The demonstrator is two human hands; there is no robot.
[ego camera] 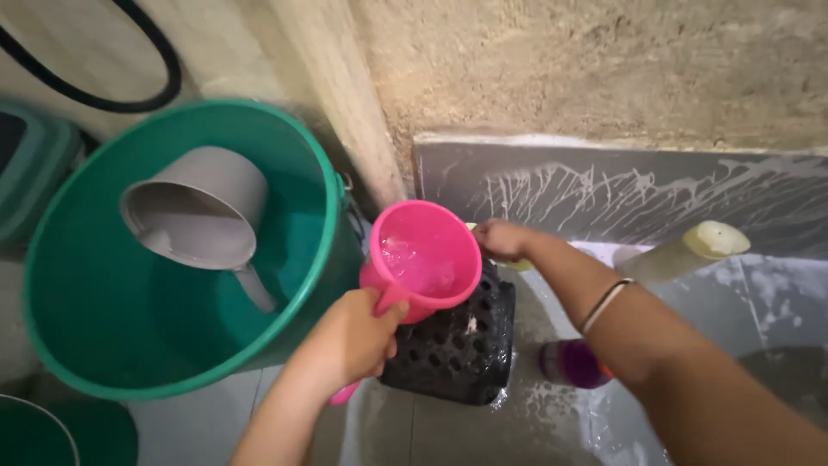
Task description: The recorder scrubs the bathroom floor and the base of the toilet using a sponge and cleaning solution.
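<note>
Wet tiled floor [483, 431] by rough wall, left hand [354, 336] gripping pink dipper [423, 259] handle over black perforated basket [457, 349], right hand [500, 239] closed at basket's far edge, green tub [52, 345] holding grey dipper [194, 211].

Rough beige plastered wall [604, 60] at the far side, glossy grey tile band [621, 194] streaked with white suds below it, wet pale tiled floor [466, 431] near, black hose loop [129, 95] far left, dim light
</note>
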